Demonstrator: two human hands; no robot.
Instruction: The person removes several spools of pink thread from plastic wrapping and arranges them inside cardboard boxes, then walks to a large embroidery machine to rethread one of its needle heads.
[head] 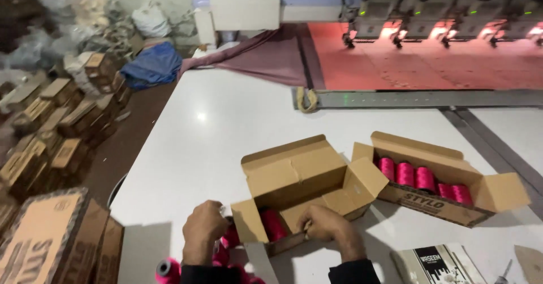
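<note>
Near carton: an open cardboard box (294,176) sits on the white tabletop (226,131) straight in front of the person, its flaps standing up, with the hands at its front edge.
Right hand (328,224): curled over the front wall of the near carton, fingers bent onto the cardboard, gripping the edge.
Left hand (205,223): closed in a loose fist just left of the carton's front corner, over pink thread spools (229,244); what it holds I cannot tell.
Spool in near carton: one pink spool (273,223) shows inside, between the two hands.
Loose spool: one pink spool with a grey core (168,270) lies at the tabletop's near edge, below and left of the left hand.
Second carton (447,196): open, to the right of the near carton and touching its flap, well clear of both hands.
Count in second carton: five pink spools (421,179) in a row.
Cartons on tabletop: two.
Floor at left: many stacked brown boxes (62,142), too many to count.
Far side: red fabric (424,57) under a row of embroidery machine heads (441,12).
</note>
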